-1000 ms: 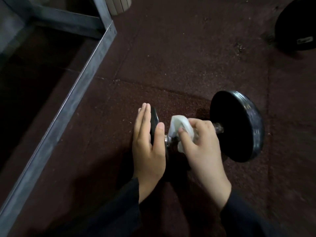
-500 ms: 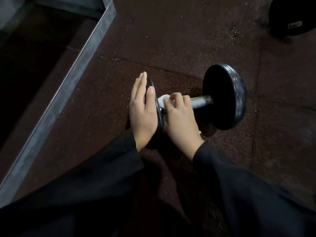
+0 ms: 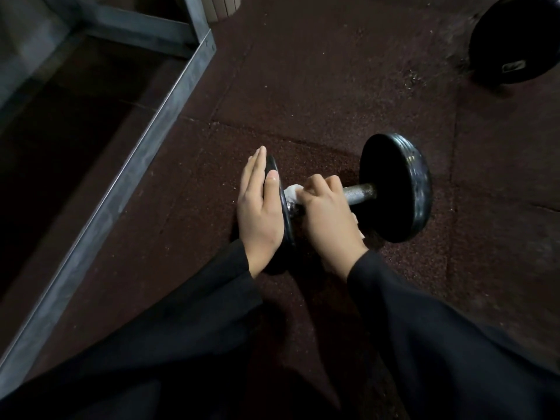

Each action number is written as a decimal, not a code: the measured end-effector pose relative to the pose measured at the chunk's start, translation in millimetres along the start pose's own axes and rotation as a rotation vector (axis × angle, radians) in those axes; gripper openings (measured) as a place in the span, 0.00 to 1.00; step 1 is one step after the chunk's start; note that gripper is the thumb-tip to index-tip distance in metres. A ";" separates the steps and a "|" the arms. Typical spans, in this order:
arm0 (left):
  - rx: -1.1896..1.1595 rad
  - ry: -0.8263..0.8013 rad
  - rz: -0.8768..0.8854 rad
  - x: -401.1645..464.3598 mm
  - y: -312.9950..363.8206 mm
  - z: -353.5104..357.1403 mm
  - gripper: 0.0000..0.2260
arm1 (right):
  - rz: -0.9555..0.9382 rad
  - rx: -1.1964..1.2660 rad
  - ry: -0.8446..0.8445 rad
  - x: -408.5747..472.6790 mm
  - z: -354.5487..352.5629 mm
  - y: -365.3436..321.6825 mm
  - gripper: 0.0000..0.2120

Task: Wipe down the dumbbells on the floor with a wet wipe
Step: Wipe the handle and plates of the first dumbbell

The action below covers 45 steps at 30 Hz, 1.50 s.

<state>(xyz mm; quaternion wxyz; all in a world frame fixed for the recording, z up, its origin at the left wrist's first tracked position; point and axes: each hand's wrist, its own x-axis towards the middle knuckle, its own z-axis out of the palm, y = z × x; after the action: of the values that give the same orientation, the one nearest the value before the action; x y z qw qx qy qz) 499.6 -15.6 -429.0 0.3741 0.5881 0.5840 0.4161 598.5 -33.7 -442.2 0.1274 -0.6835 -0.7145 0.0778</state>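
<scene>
Gripping the wipe around the dumbbell handle, the right hand clenches beside the near plate; the left hand presses flat against that plate's outer face.

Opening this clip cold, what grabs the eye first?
A black round-headed dumbbell lying on the dark red rubber floor, mid-frame. The right hand grips a white wet wipe round its metal handle, while the left hand presses flat against the near head.
</scene>
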 end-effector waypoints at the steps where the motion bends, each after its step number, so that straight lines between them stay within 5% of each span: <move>1: -0.001 0.001 -0.003 0.2 0.3 -0.1 0.22 | -0.025 0.001 -0.009 0.2 2.2 -2.7 0.11; 8: 0.010 -0.018 -0.012 -1.7 3.2 -1.5 0.22 | -0.040 -0.003 0.117 -16.5 3.5 4.2 0.18; 14: 0.012 -0.007 -0.007 -0.6 2.5 -0.4 0.19 | -0.038 0.048 0.006 -6.1 5.9 -4.1 0.10; 21: 0.015 -0.012 0.000 -1.6 2.5 0.3 0.18 | -0.037 0.070 0.154 -24.6 0.6 18.1 0.24; 27: 0.009 -0.005 -0.007 -0.1 1.5 0.4 0.18 | -0.084 0.108 0.071 -2.6 11.2 3.2 0.10; 31: 0.007 0.007 0.006 -0.8 0.6 1.2 0.18 | -0.133 0.191 0.120 -25.9 14.3 8.9 0.24; 45: 0.022 0.019 0.027 -0.8 -0.1 1.3 0.18 | -0.147 0.111 0.290 -59.5 46.6 33.0 0.21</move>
<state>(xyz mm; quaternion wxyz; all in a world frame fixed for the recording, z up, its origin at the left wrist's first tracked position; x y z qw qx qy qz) 500.7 -16.3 -429.6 0.3566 0.5960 0.5840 0.4202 618.7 -88.2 -500.6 0.2721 -0.6255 -0.7312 0.0082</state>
